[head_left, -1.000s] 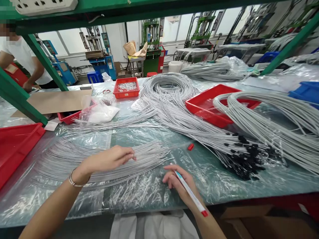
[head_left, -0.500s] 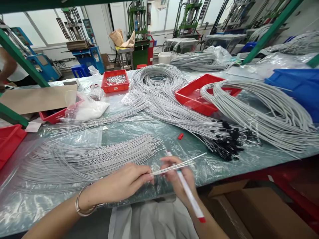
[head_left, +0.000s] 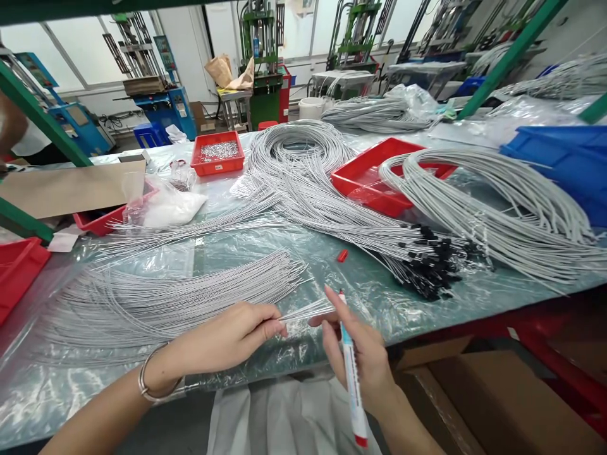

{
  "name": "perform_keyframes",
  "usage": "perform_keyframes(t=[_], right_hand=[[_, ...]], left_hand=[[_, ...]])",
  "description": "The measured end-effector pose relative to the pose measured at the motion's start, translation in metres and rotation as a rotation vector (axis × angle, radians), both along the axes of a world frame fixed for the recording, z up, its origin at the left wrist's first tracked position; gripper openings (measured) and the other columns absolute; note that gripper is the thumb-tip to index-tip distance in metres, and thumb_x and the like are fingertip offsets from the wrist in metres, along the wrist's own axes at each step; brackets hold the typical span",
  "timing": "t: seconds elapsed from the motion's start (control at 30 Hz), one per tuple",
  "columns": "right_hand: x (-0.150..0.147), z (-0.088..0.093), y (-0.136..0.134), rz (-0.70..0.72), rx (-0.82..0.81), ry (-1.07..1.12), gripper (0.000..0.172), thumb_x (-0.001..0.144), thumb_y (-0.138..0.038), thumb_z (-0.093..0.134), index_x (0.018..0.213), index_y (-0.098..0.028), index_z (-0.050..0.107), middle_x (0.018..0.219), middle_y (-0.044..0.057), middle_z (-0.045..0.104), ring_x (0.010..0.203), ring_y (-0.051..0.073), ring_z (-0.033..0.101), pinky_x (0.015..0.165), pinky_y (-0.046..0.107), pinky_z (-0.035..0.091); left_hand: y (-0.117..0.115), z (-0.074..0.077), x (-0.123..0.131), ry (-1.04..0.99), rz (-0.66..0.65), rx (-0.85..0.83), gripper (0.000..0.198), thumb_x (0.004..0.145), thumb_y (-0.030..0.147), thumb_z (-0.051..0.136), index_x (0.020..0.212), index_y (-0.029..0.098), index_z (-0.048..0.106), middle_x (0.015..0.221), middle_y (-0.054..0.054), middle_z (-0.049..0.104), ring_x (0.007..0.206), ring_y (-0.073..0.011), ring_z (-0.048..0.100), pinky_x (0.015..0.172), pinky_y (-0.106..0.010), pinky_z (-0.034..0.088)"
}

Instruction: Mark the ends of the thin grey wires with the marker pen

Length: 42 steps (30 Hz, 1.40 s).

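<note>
From where I stand, I see the person's left hand (head_left: 232, 335) closed, thumb and fingers pinched together on a few thin, straight, light-grey wires (head_left: 306, 311). These held wires point out from the pinch toward the right hand, above the green tabletop (head_left: 379, 316) covered with clear plastic sheet. A round, silver-coloured metal bracelet (head_left: 142, 382) is around the left wrist.

The right hand (head_left: 363, 351) is half curled, and it holds a slim white-and-blue marker pen (head_left: 351, 379) with a red end. The pen is tilted, with its tip upward and the red end down near the wrist. The ends of the held wires reach this hand's fingers, but I cannot tell whether the fingers press on them.

Just beyond the left hand lies a wide, curved fan of thin grey wires (head_left: 180, 303). Near the right hand, on the plastic, lies a small red plastic cap (head_left: 342, 255). Farther to the right is a thick bundle of grey wires with black ends (head_left: 429, 262).
</note>
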State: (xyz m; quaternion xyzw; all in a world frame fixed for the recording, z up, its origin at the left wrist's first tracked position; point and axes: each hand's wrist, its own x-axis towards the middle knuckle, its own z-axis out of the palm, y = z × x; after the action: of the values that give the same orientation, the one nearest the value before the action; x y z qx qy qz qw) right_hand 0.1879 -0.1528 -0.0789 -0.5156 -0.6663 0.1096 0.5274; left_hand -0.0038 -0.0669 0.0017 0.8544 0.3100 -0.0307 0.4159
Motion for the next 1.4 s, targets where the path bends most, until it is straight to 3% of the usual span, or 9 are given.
perform_keyframes(t=[0.13,0.27,0.37,0.43,0.53,0.67,0.8,1.23,1.4], right_hand=[[-0.010,-0.006,-0.001,0.066,0.090,-0.082,0.064,0.086,-0.003,0.047,0.145,-0.020,0.028,0.084,0.006,0.067,0.071,0.017,0.062,0.064,0.029,0.051],[0.000,-0.009,-0.002,0.020,0.007,0.021,0.054,0.087,-0.015,0.054,0.138,-0.018,0.036,0.087,0.005,0.064,0.059,0.013,0.054,0.059,0.026,0.048],[0.008,-0.009,0.001,0.125,-0.150,0.126,0.014,0.088,-0.028,0.055,0.098,-0.019,0.058,0.065,-0.002,0.055,0.051,0.010,0.047,0.050,0.022,0.040],[0.009,-0.009,0.004,0.249,-0.256,0.152,0.020,0.089,-0.031,0.050,0.074,-0.019,0.055,0.052,-0.006,0.045,0.044,0.008,0.042,0.044,0.021,0.034],[0.006,-0.009,0.007,0.338,-0.368,0.187,0.031,0.091,-0.031,0.045,0.063,-0.019,0.047,0.045,-0.007,0.038,0.039,0.007,0.034,0.041,0.021,0.027],[0.003,-0.012,0.008,0.345,-0.404,0.253,0.035,0.092,-0.033,0.043,0.060,-0.019,0.042,0.045,-0.007,0.037,0.040,0.007,0.033,0.042,0.022,0.025],[0.006,-0.014,0.008,0.352,-0.422,0.296,0.034,0.092,-0.034,0.044,0.061,-0.019,0.043,0.044,-0.007,0.036,0.039,0.007,0.032,0.042,0.023,0.025],[0.004,-0.007,0.011,0.271,-0.351,0.156,0.035,0.090,-0.027,0.045,0.057,-0.019,0.039,0.047,-0.007,0.032,0.040,0.006,0.031,0.042,0.022,0.026],[0.005,-0.015,0.012,0.135,-0.202,0.191,0.021,0.090,-0.023,0.046,0.076,-0.018,0.060,0.047,-0.006,0.049,0.041,0.009,0.045,0.046,0.022,0.037]], left_hand=[[-0.001,-0.001,0.008,-0.084,0.017,0.014,0.037,0.098,0.042,0.031,0.073,0.018,0.042,0.062,0.005,0.040,0.058,-0.0087,0.037,0.056,-0.021,0.029],[-0.002,-0.001,0.015,-0.133,0.006,-0.003,0.038,0.099,0.038,0.031,0.070,0.017,0.044,0.061,0.005,0.046,0.058,-0.0075,0.043,0.059,-0.020,0.032],[-0.001,-0.001,0.016,-0.139,-0.067,-0.033,0.038,0.100,0.036,0.032,0.074,0.016,0.052,0.067,0.003,0.058,0.062,-0.0077,0.051,0.064,-0.020,0.036],[-0.001,-0.002,0.017,-0.136,-0.128,-0.033,0.037,0.099,0.034,0.033,0.077,0.016,0.056,0.070,0.002,0.062,0.063,-0.0083,0.054,0.064,-0.020,0.037],[-0.001,-0.004,0.018,-0.109,-0.168,-0.089,0.033,0.099,0.033,0.033,0.086,0.017,0.058,0.072,0.001,0.066,0.054,-0.0074,0.052,0.060,-0.020,0.039],[-0.002,-0.005,0.020,-0.066,-0.107,-0.205,0.028,0.099,0.035,0.031,0.095,0.018,0.053,0.081,0.002,0.069,0.043,-0.0047,0.047,0.051,-0.019,0.038],[-0.001,-0.006,0.023,-0.101,-0.101,-0.104,0.034,0.099,0.032,0.032,0.081,0.016,0.056,0.074,0.001,0.067,0.051,-0.0054,0.051,0.057,-0.018,0.038],[0.000,-0.015,0.023,-0.121,-0.145,-0.018,0.038,0.098,0.037,0.035,0.078,0.015,0.059,0.065,0.001,0.061,0.056,-0.0081,0.052,0.058,-0.019,0.036],[0.003,-0.013,0.022,-0.130,-0.075,-0.031,0.039,0.098,0.039,0.035,0.078,0.016,0.060,0.067,0.001,0.062,0.057,-0.0075,0.052,0.058,-0.018,0.036]])
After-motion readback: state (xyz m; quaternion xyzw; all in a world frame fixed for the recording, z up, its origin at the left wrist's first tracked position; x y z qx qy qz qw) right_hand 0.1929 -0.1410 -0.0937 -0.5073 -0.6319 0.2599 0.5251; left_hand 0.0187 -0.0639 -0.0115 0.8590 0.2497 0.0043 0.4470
